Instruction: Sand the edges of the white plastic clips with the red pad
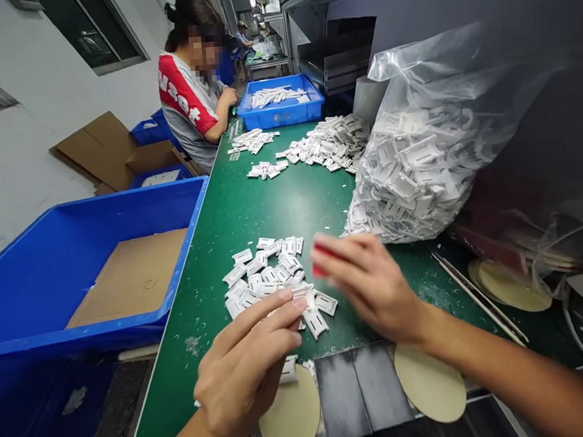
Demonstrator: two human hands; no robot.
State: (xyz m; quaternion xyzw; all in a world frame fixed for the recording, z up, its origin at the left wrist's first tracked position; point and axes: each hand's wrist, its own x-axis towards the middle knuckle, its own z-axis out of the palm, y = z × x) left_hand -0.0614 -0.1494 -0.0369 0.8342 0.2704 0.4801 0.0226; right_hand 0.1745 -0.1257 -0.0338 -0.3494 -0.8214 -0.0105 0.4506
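My left hand (251, 361) is closed, its fingers pinching a small white plastic part (304, 293) beside the near pile. More slotted white parts (268, 270) lie loosely heaped just beyond it on the green table (295, 198). To the right, my right hand (370, 283) is raised over the table, smeared by motion. Its fingers are closed around a small red piece (319, 256) whose kind I cannot make out. Another white part (289, 370) lies below my left hand, partly covering a beige disc (298, 414).
A clear bag (418, 170) full of white parts stands at right. Beyond are a larger heap (331, 142) and a blue tray (282, 116). A person (190, 86) works at the far left edge. A big blue bin (122, 217) stands at left; dark plates (361, 393) lie in front.
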